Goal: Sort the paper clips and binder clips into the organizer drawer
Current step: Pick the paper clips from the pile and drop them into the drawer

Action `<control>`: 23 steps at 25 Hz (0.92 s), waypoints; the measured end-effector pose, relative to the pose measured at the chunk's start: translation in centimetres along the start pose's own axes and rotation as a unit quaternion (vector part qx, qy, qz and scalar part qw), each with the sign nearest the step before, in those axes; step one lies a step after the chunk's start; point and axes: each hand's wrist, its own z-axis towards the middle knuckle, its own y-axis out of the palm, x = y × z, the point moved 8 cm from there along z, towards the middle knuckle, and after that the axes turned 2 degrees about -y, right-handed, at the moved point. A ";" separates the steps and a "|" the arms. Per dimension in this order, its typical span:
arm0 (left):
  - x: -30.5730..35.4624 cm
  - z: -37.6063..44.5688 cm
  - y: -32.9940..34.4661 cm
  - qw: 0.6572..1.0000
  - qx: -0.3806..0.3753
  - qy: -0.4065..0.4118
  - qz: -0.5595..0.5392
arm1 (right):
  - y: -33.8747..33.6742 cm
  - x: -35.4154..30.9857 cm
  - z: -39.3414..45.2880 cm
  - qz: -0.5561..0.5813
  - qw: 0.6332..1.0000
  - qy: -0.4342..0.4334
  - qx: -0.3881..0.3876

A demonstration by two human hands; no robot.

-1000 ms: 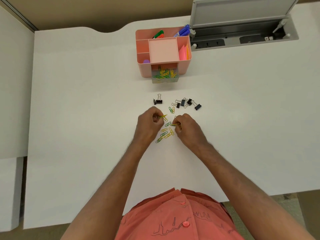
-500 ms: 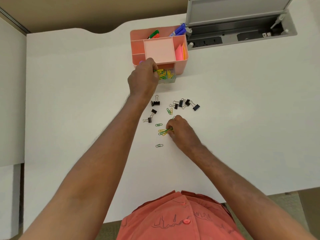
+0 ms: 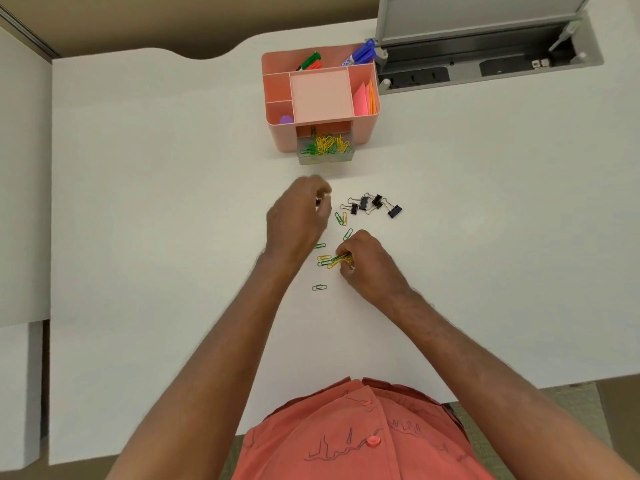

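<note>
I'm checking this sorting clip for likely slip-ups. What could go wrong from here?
The right hand pinches a bundle of paper clips at once; a few could slip out on the way to the drawer. The drawer already looks heaped with clips, so binder clips may not fit, or may spill over its low front. The lone green clip nearer the person could be overlooked.

This looks like an office, and I sit at a white desk (image 3: 138, 237). Well beyond my fingertips stands a pink desk organizer (image 3: 322, 98) with markers (image 3: 362, 53) and sticky notes (image 3: 363, 98) in its compartments. Past it, further from my fingers and to their right, a grey flap (image 3: 478, 15) stands open over a cable tray with power sockets (image 3: 414, 77) sunk into the desktop. Far to the left of my fingers a white partition panel (image 3: 20, 202) borders the desk.
</note>
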 end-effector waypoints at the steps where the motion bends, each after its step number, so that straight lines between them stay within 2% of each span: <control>1: -1.0 -1.4 1.0 0.999 -0.035 -0.011 0.003 | 0.2 0.0 -0.1 -0.007 1.000 -0.007 -0.010; 4: -3.9 -5.9 4.4 0.981 -0.187 -0.026 0.041 | 0.4 0.2 -0.2 -0.031 0.999 -0.019 -0.021; 6: -5.2 -8.3 5.9 0.964 -0.245 -0.015 0.104 | 0.2 0.2 0.0 -0.048 0.999 -0.015 -0.016; 8: -5.6 -9.0 6.4 0.967 -0.224 -0.007 0.123 | -0.1 0.0 0.1 -0.057 0.998 -0.015 -0.008; 13: -6.0 -7.9 6.4 0.983 -0.168 -0.021 0.076 | -0.9 0.2 -0.2 -0.080 0.997 -0.020 0.014; 16: -5.6 -7.4 6.5 0.986 -0.146 -0.014 0.076 | -2.2 1.2 -0.2 0.047 0.997 0.031 0.044; 18: -5.4 -7.2 6.8 0.987 -0.138 -0.013 0.081 | -3.0 2.1 0.1 0.139 0.985 0.088 0.047; 21: -5.3 -6.9 6.9 0.988 -0.131 -0.010 0.083 | -4.5 1.5 1.0 0.299 0.944 0.136 0.034; 23: -5.3 -6.9 7.0 0.989 -0.123 -0.005 0.080 | -6.7 0.0 2.6 0.376 0.918 0.119 0.044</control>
